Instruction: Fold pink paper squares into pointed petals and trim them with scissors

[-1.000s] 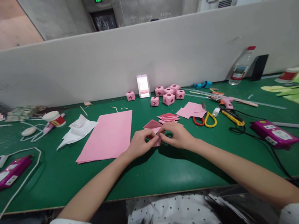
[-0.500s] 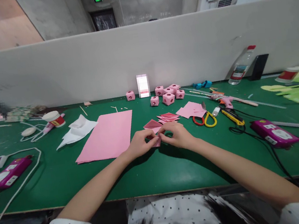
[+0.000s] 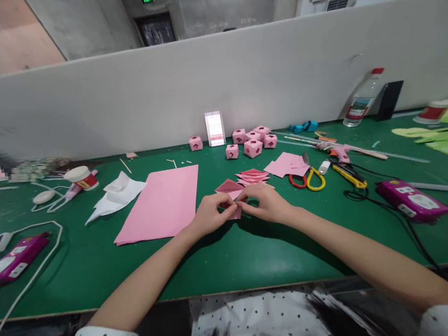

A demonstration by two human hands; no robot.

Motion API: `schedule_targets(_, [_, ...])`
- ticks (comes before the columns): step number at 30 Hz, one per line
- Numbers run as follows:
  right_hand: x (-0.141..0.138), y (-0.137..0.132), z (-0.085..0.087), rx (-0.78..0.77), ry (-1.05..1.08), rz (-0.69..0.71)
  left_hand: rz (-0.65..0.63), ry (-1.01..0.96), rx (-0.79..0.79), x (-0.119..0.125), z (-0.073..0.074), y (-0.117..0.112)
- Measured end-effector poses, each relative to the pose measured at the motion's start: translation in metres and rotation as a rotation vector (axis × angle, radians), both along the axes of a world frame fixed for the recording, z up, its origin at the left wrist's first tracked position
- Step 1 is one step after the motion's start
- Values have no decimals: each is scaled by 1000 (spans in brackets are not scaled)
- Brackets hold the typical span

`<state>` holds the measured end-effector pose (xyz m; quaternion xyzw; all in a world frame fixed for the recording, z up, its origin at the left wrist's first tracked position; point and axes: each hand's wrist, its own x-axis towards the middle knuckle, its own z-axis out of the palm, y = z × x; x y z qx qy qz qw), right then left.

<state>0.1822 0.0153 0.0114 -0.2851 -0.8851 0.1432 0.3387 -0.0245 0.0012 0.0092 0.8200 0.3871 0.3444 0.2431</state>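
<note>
Between my hands is a folded piece of pink paper [image 3: 230,187], its pointed flap sticking up behind my fingertips. My left hand [image 3: 213,213] pinches it from the left, thumb against fingers. From the right, my right hand [image 3: 266,202] pinches the same paper, its fingertips meeting those of the left. Fingers cover most of the lower fold. Just behind the right hand lies a pile of folded pink paper pieces [image 3: 254,175]. A stack of flat pink sheets [image 3: 165,202] is left of my left hand.
Several pink paper cubes [image 3: 253,148] stand behind, near a lit phone [image 3: 215,129]. To the right are small pink squares [image 3: 286,165], scissors [image 3: 315,179], a cutter [image 3: 349,175], a glue gun [image 3: 338,152] and a purple power strip [image 3: 412,200]. White crumpled paper [image 3: 115,194] lies left.
Both hands stay in the same place on the folded paper. The right fingertips have shifted very slightly toward the left ones.
</note>
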Motion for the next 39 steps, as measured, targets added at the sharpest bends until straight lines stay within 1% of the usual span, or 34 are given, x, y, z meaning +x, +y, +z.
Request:
schedule_targets(4, [0,-2,3,-12,15,-33,15,-50,-44,1,3,-1])
schedule_targets(8, [4,-2,5,-50,45,-88,97,-120,-67,0,4,2])
schedule_targets(11, [4,-1,4,-103,69,-105,157,-240,-163,-3,3,6])
schedule_targets(13, [3,-1,2,-143,80,-92,158,-337,-236,-4,3,8])
schedule_targets(15, [1,-2,1,-196,90,-69,136,-383,-269,-6,3,9])
schedule_targets(18, [-4,-2,-2,-289,154,-50,92,-336,-262,-6,4,9])
schedule_targets(22, [-8,-1,-6,-386,292,-59,87,-221,-240,-2,4,5])
schedule_targets(25, [-8,0,-7,-418,300,-52,81,-171,-231,0,3,3])
schedule_targets(29, [-9,-2,-5,-401,304,-75,58,-197,-271,1,0,4])
schedule_targets(33, [-10,-4,-2,-343,364,-154,60,-271,-304,3,-6,7])
schedule_targets(35, [-10,-3,-2,-376,399,-157,70,-282,-311,5,-8,8])
schedule_targets(39, [-10,-2,-2,-470,420,-120,64,-242,-302,6,-9,6])
